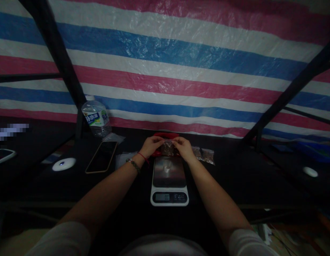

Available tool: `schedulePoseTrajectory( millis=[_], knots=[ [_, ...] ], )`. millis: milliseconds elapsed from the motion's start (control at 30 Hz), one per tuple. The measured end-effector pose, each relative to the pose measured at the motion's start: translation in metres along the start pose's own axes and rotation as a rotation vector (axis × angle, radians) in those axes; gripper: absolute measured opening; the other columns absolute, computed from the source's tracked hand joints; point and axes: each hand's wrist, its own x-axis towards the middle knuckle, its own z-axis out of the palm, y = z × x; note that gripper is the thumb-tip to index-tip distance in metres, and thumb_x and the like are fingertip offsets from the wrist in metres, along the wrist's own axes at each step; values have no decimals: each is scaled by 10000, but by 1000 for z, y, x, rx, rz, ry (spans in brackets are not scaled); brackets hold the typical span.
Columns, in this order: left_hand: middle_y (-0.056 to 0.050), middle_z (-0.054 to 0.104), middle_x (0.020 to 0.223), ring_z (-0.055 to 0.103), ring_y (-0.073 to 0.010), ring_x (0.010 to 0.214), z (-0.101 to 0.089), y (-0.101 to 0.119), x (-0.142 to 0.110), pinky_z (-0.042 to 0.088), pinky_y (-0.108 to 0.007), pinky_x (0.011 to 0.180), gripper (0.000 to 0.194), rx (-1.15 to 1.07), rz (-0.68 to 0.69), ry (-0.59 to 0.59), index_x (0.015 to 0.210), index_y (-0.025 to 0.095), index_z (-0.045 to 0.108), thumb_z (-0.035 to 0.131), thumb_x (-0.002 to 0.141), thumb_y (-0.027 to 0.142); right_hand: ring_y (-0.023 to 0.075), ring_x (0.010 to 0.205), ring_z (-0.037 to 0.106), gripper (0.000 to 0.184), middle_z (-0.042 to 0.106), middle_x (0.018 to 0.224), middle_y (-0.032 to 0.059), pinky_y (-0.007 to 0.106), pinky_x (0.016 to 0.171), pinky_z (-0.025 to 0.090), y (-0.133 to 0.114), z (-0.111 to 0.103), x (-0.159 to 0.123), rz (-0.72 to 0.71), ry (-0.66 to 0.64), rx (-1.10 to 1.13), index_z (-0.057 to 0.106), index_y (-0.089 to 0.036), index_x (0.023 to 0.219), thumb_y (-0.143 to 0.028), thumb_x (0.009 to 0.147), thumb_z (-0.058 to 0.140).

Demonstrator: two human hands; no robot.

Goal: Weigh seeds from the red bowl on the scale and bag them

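A small clear zip bag (pixel 169 148) with brownish contents hangs upright between my hands, just beyond the kitchen scale. My left hand (pixel 151 145) pinches its top left corner, and my right hand (pixel 184 146) pinches the top right. Below it, the scale (pixel 169 174) has a bare metal plate, and its display appears to read 0.0. Behind the bag is a red bag or wrapper (pixel 165 136), partly covered by my hands. To the right of my right hand lie small filled bags (pixel 207 155) with similar brownish contents.
On the left are a phone (pixel 101 157), a clear bottle (pixel 97 117), flat clear bags (pixel 123 159) and a white oval device (pixel 64 164). Black metal legs (pixel 60 57) and a striped tarp (pixel 170 64) stand at the back. A white mouse-like object (pixel 310 172) lies far right.
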Motion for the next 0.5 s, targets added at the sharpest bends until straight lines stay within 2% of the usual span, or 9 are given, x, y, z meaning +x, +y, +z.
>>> schedulePoseTrajectory(
  millis=[133,367,500],
  knots=[
    [-55,717,790,643,-180,722,1,2,0,508,-280,687,306,120,16,-4,818,138,723,688,698,418,165,665,597,249,679,725,29,265,618,443,5,-2,1,-35,-28,-61,705,-170,798,-402,739,637],
    [-57,720,820,646,-174,726,2,2,-1,504,-267,672,307,206,75,-11,851,141,717,638,745,418,186,698,613,209,683,736,39,282,636,459,5,-3,0,-53,31,-54,714,-182,758,-382,730,658],
    [-54,711,798,636,-160,699,3,2,-3,491,-248,646,304,209,92,-66,827,130,709,643,743,415,188,722,626,205,696,767,46,291,675,471,5,-2,0,-75,-24,-16,720,-179,784,-369,728,668]
  ],
)
